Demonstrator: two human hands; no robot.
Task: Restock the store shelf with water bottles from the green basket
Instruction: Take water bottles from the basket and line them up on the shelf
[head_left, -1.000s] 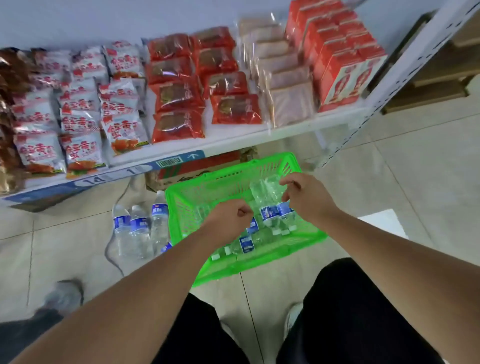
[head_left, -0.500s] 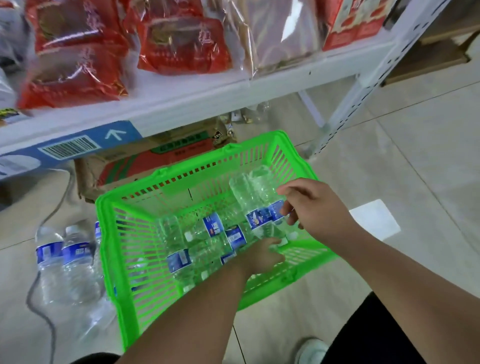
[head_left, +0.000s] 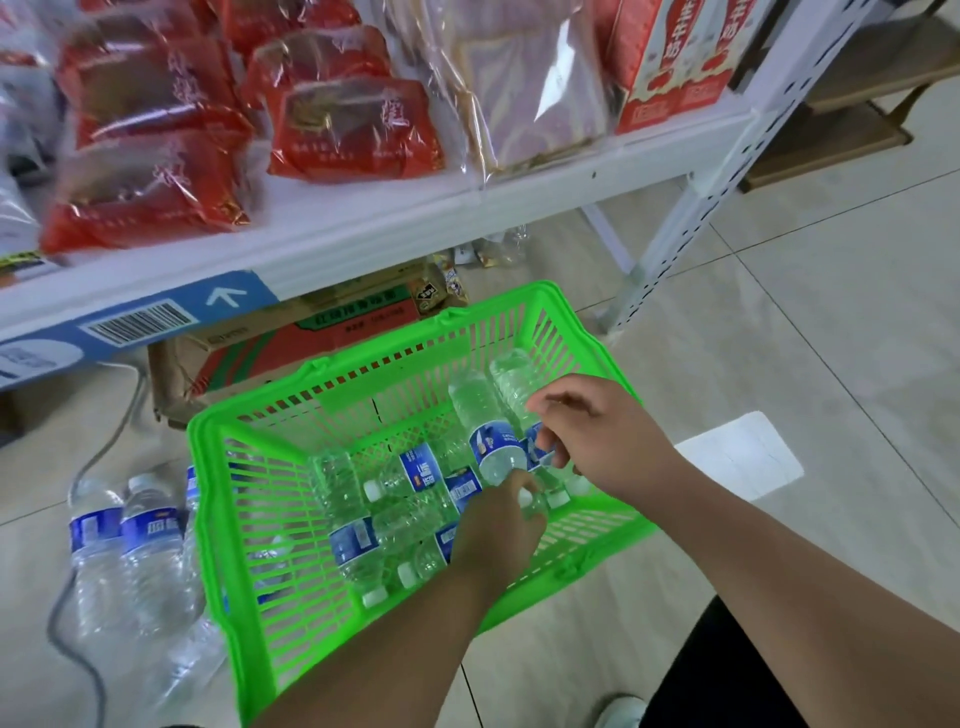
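The green basket (head_left: 363, 366) sits on the tiled floor below the white shelf (head_left: 467, 208). Several clear water bottles with blue labels lie inside it. My left hand (head_left: 498, 535) reaches in from the near side, and its fingers curl over the neck end of one leaning bottle (head_left: 491, 441). My right hand (head_left: 608, 441) is at the basket's right side, fingers closed on the label of the rightmost bottle (head_left: 514, 382). Both bottles still rest in the basket. Three more water bottles (head_left: 148, 545) are on the floor left of the basket.
Red snack packs (head_left: 353, 130) and red cartons (head_left: 670, 62) fill the shelf above. A cardboard box (head_left: 311, 332) lies under it behind the basket. A grey cable (head_left: 67, 618) runs past the floor bottles. The shelf post (head_left: 691, 218) and a white sheet (head_left: 737, 457) are at right.
The view has dropped closer to the basket. My left hand went from the near rim down among the bottles to one bottle's neck. My right hand stayed on the right-hand bottles.
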